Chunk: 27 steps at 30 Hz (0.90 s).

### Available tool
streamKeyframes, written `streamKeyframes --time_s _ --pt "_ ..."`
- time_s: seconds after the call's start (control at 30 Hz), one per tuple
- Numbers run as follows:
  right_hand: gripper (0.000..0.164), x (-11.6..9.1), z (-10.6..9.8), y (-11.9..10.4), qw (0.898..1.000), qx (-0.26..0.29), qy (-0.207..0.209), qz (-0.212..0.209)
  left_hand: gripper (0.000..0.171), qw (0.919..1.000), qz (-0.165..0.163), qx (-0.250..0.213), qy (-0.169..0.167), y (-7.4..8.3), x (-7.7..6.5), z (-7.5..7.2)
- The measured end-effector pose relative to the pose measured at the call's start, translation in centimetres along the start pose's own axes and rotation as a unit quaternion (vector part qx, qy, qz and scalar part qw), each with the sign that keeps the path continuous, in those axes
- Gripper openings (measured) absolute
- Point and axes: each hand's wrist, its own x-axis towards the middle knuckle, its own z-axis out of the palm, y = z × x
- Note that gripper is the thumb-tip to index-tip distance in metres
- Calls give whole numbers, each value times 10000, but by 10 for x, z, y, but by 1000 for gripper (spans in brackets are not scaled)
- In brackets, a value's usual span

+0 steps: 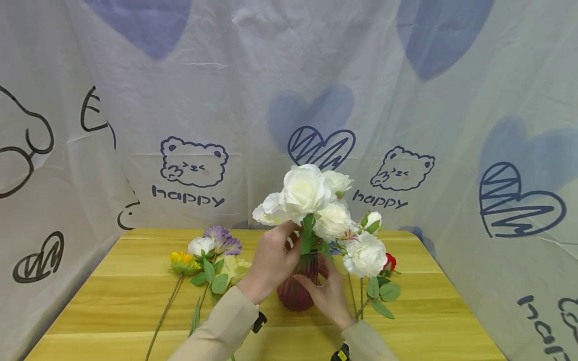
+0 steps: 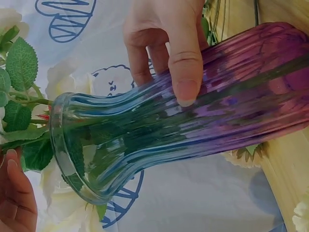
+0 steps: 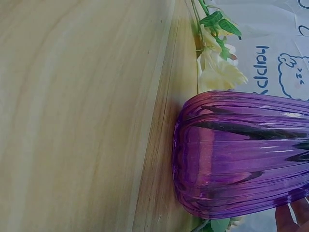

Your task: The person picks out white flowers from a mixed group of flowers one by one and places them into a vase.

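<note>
A ribbed glass vase (image 1: pixel 294 297), reddish purple below and bluish at its flared neck, stands upright on the table with green stems inside. My right hand (image 1: pixel 331 291) holds its side; in the left wrist view the thumb (image 2: pixel 187 79) lies along the glass, with the other fingers beyond it. Large white roses (image 1: pixel 306 191) rise above the rim. My left hand (image 1: pixel 276 258) is just above the rim, its fingers curled at the rose stems beside the green leaves (image 1: pixel 308 235). Leaves and petals partly hide its fingertips. The right wrist view shows the vase's purple base (image 3: pixel 231 159).
Left of the vase on the wooden table (image 1: pixel 113 301) lie a yellow flower (image 1: pixel 182 262), a purple flower (image 1: pixel 221 239), a white bloom (image 1: pixel 201 245) and a pale yellow one (image 1: pixel 235 268). To the right are white roses (image 1: pixel 366 254) and a red flower (image 1: pixel 390 261). Printed cloth (image 1: pixel 253 100) hangs behind.
</note>
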Motion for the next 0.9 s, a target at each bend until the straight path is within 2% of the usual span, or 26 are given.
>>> streamKeyframes --time_s 0.23,0.4,0.53,0.7,0.9 --pt "57 0 1 -10 9996 13 -20 283 6 9989 -198 337 -247 -3 -1 2" --pt "58 -1 -2 0 9993 181 -77 320 13 9963 -322 612 -519 -4 -4 4" --pt "63 -1 -2 2 9983 263 -126 510 18 9943 -302 837 -590 -6 -7 6" --pt "63 0 -2 0 9983 232 -131 522 20 9904 -323 1169 -663 -8 -12 7" --pt "62 -1 -2 1 9987 107 -152 468 14 9887 -374 1158 -877 -8 -15 5"
